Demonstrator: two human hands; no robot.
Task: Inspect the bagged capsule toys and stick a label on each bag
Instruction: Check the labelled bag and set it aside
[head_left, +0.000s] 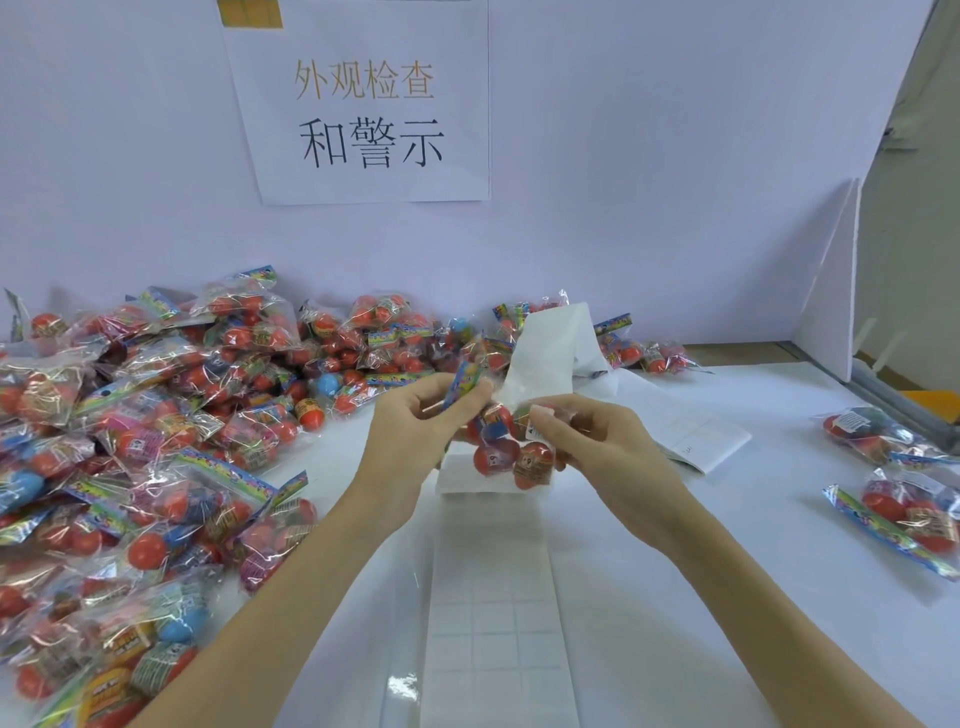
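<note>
Left hand (415, 415) pinches the bag (498, 441) by its top strip, so it hangs lengthwise above the desk (727, 545), while right hand (587, 436), just beside, presses a label (535, 422) onto it.

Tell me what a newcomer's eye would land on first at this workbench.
First, the big heap of bagged capsule toys, mostly red, covering the left of the white table. Next, the paper sign with large Chinese characters on the back wall. Then the middle, where the left hand and right hand hold one bag up above a long label sheet, with two more bags lying apart on the right.
</note>
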